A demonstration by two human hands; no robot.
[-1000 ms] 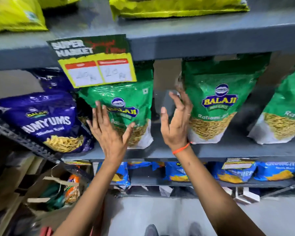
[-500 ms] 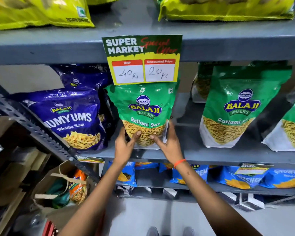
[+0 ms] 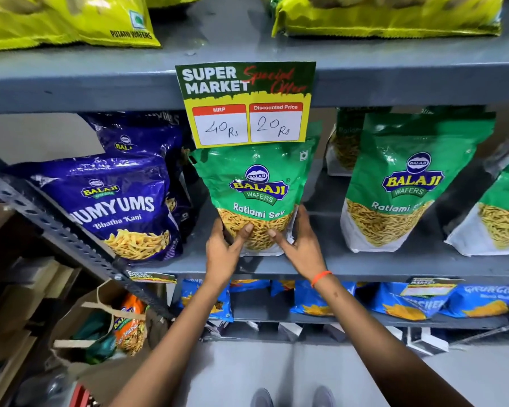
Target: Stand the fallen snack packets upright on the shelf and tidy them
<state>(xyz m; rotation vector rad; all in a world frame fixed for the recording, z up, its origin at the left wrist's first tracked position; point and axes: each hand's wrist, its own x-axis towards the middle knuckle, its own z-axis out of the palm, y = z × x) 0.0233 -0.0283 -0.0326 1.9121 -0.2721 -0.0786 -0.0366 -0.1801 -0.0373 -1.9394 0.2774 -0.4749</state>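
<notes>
A green Ratlami Sev packet (image 3: 257, 183) stands upright on the grey middle shelf (image 3: 364, 264), under a price sign. My left hand (image 3: 225, 248) grips its lower left corner, thumb on the front. My right hand (image 3: 298, 245), with an orange wrist band, grips its lower right corner. Two more green packets stand to the right, one at centre right (image 3: 406, 183) and one cut off by the frame edge (image 3: 499, 210). Another green packet (image 3: 342, 148) sits behind them. Purple Yumyums packets (image 3: 112, 207) lean at the left.
The yellow-and-green price sign (image 3: 247, 104) hangs from the upper shelf edge. Yellow wafer packets (image 3: 71, 19) lie on the top shelf. Blue packets (image 3: 409, 301) fill the lower shelf. A slanted metal strut (image 3: 56, 227) and a paper bag (image 3: 100, 327) are at left.
Both hands dropped from raised and open to the base of the middle green packet and closed on its lower corners. The view shifted left and closer.
</notes>
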